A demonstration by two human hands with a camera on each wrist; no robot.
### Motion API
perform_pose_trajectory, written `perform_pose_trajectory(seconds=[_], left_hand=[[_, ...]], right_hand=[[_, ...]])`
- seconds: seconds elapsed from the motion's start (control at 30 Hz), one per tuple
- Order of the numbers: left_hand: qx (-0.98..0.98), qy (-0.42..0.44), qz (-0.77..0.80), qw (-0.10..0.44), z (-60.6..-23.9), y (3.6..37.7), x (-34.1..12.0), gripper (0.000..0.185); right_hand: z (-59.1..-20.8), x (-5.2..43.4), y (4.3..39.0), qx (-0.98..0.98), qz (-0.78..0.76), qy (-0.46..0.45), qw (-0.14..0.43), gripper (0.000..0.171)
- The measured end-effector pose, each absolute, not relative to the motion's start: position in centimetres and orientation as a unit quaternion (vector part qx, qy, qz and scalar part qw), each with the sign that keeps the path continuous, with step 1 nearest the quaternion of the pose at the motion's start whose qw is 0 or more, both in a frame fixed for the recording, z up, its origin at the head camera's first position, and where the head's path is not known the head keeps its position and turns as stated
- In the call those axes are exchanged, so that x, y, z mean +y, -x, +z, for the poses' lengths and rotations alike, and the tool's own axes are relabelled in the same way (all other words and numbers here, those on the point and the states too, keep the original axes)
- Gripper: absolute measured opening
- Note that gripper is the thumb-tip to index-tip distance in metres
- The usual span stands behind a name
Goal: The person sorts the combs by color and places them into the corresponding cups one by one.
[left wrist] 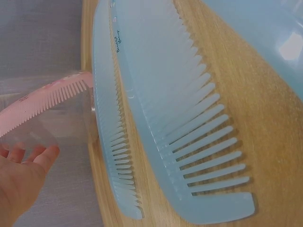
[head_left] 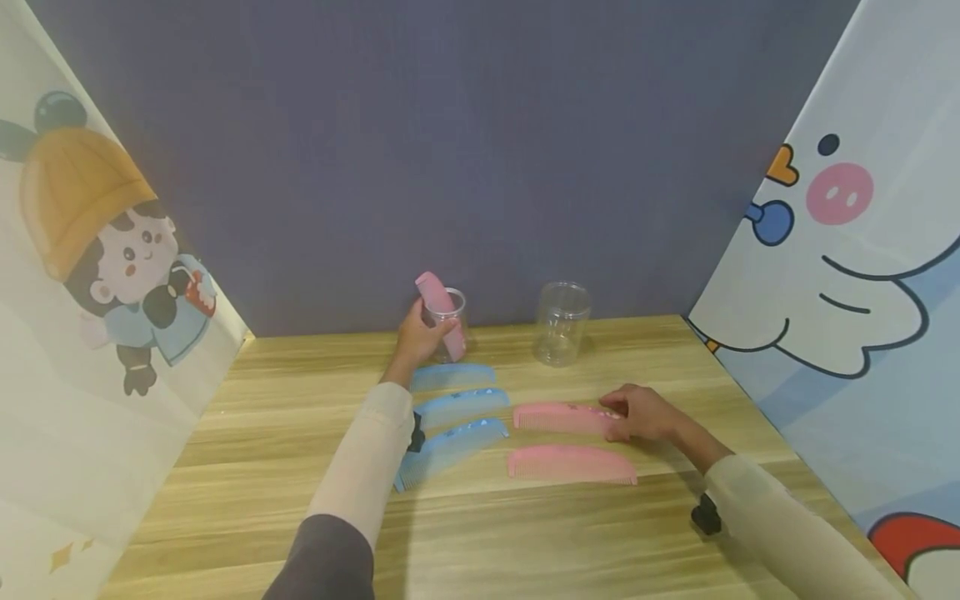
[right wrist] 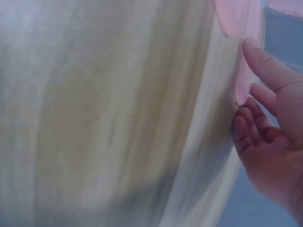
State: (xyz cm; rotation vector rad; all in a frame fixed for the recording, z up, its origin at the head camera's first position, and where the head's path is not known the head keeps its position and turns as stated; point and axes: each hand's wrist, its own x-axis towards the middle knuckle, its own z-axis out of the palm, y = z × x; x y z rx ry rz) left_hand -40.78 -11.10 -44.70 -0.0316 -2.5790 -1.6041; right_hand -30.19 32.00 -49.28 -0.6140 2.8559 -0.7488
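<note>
Three blue combs (head_left: 462,405) lie one below another on the wood-grain table (head_left: 480,550) in the head view, the middle one bearing a dark marking (head_left: 456,396) too small to read. Just beyond them, the left hand (head_left: 420,337) has its thumb and fingers curled round a small clear jar (head_left: 461,312), in which a tilted pink comb (head_left: 433,290) stands, its top above the rim. The upper pink comb (head_left: 555,417) also carries a tiny, illegible mark; the right hand (head_left: 643,414) pinches its right end, and the lower pink comb (head_left: 572,464) lies just below. A larger clear jar (head_left: 562,325) stands near the back wall (head_left: 480,167). In the left wrist view, dark lettering (left wrist: 118,41) runs along one blue comb's spine, its words indistinct; the left fingertips lie against the jar, below the pink comb. In the right wrist view, the held comb's end sits between thumb and fingers.
</note>
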Motion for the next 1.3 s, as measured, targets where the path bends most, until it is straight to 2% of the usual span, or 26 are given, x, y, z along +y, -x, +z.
perform_pose_trajectory(seconds=[0.23, 0.43, 0.73, 1.3], left_hand=[[-0.847, 0.014, -0.529, 0.052, -44.81, 40.85, -11.16, 0.092], [-0.842, 0.020, -0.536, 0.059, -44.93, 41.15, -11.14, 0.090], [-0.844, 0.020, -0.532, 0.058, -44.97, 41.14, -11.12, 0.091], [-0.846, 0.019, -0.529, 0.058, -45.23, 41.34, -11.27, 0.091]], right_hand=[[-49.62, 32.09, 30.09, 0.944, -0.264, 0.179, 0.082, 0.047], [-49.62, 32.01, 30.16, 0.938, -0.288, 0.176, 0.079, 0.041], [-49.64, 31.66, 29.78, 0.932, -0.306, 0.187, 0.047, 0.045], [-48.74, 32.18, 29.98, 0.932, -0.334, 0.119, 0.068, 0.046]])
